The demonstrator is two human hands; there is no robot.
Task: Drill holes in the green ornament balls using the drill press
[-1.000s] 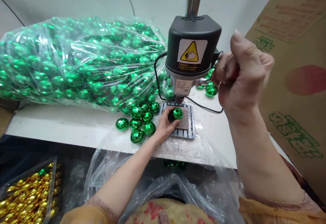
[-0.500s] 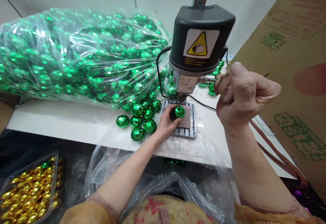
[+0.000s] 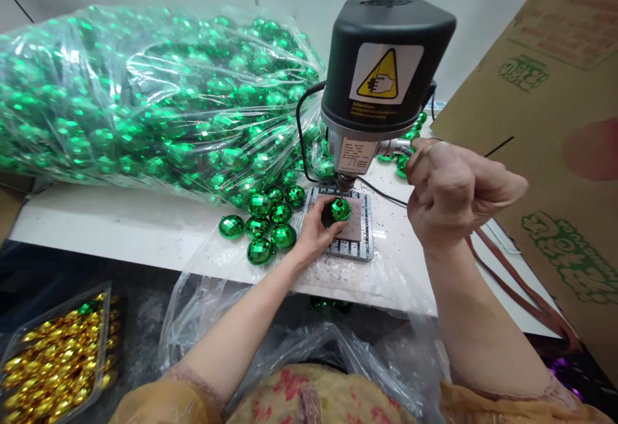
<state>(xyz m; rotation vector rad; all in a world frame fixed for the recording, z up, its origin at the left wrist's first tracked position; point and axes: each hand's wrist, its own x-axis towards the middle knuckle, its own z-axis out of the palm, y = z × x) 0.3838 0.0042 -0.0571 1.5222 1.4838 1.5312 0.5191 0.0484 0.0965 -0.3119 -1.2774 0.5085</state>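
Note:
A shiny green faceted ball (image 3: 340,209) sits under the chuck of a small black drill press (image 3: 386,83). My left hand (image 3: 318,226) grips that ball from its left side, on a brownish pad (image 3: 354,226) over the slotted metal base (image 3: 365,249). My right hand (image 3: 456,189) is closed in a fist round the press's feed lever (image 3: 398,147), whose end is hidden in the fingers. Several loose green balls (image 3: 261,251) lie on the table just left of my left hand. Dark specks are scattered over the base.
A big clear bag of green balls (image 3: 159,109) fills the back left of the white table (image 3: 120,224). On the right stands a cardboard box (image 3: 545,154). Clear plastic film (image 3: 203,289) hangs over the front edge. A tray of gold balls (image 3: 53,359) is at lower left.
The right fist has turned slightly on the lever and sits a little lower against the press. The left hand keeps the ball in place. The view has shifted slightly.

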